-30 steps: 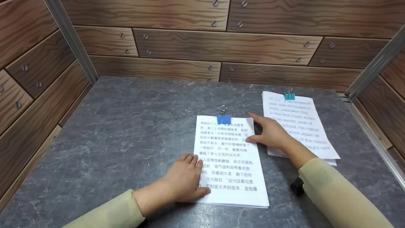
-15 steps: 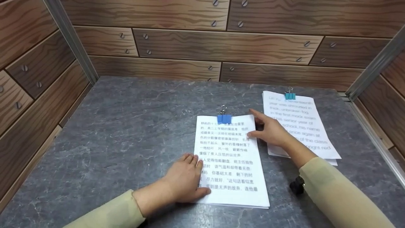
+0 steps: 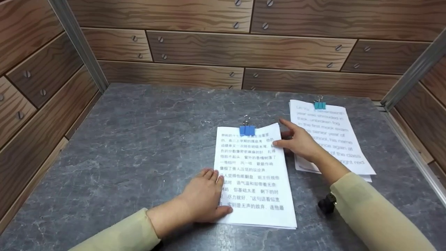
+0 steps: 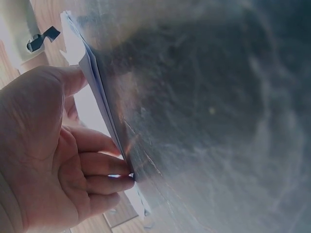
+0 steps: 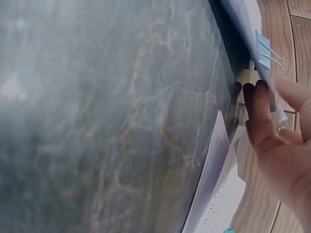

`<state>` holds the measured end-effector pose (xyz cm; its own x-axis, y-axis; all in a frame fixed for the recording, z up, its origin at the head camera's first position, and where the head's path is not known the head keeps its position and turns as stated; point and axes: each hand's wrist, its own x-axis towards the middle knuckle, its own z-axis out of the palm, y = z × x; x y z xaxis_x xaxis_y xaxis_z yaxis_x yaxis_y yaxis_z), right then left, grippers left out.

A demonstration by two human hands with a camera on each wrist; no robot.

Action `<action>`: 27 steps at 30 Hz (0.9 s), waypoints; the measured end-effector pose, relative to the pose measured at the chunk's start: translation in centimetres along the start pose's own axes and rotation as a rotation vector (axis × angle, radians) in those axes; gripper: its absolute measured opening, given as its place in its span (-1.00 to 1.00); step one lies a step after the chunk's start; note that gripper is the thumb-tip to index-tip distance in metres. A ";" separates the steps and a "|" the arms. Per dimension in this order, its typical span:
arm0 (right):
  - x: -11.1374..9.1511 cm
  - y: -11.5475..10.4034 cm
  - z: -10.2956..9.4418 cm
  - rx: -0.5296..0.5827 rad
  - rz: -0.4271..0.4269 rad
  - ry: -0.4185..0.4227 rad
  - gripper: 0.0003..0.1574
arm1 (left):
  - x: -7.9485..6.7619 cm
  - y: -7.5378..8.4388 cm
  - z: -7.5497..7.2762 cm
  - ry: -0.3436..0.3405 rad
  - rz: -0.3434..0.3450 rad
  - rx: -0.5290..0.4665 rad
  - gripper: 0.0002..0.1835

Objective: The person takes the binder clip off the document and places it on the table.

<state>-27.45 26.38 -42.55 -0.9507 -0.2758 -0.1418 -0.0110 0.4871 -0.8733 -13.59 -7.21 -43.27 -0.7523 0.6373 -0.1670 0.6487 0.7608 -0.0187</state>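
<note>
A stack of white printed sheets point(image 3: 251, 195) lies on the grey marbled table, with a blue binder clip point(image 3: 247, 130) on its top edge. My left hand point(image 3: 201, 197) rests along its lower left edge, thumb over the paper. In the left wrist view, those fingers point(image 4: 97, 162) lie fairly straight against the sheets. My right hand point(image 3: 300, 142) pinches the upper right edge, thumb on top. Its other fingers point(image 5: 262, 109) reach beneath the raised corner, as the right wrist view shows.
A second paper stack point(image 3: 327, 139) with a teal binder clip point(image 3: 319, 105) lies to the right, partly behind my right hand and forearm. Wood-patterned walls point(image 3: 209, 45) enclose the table point(image 3: 139, 132) at the back and sides.
My right hand has shifted slightly up and right, and the upper right corner of the clipped sheets has risen with it. The left hand has stayed in place.
</note>
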 end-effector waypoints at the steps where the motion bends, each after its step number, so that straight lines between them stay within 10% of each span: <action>1: 0.0 0.0 0.0 0.030 0.011 -0.013 0.24 | 0.0 0.0 0.0 -0.001 -0.001 0.000 0.02; 13: 0.0 0.3 0.0 0.129 -0.022 -0.094 -0.05 | 0.1 0.0 0.0 -0.003 -0.005 0.000 0.02; 27: 0.1 0.4 1.2 0.160 0.011 0.055 -0.38 | 0.2 -0.1 -0.2 -0.032 -0.015 -0.018 0.05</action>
<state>-27.19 25.56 -43.44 -0.9661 -0.2232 -0.1297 0.0446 0.3503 -0.9356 -13.84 -7.14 -43.11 -0.7576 0.6219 -0.1983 0.6351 0.7724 -0.0035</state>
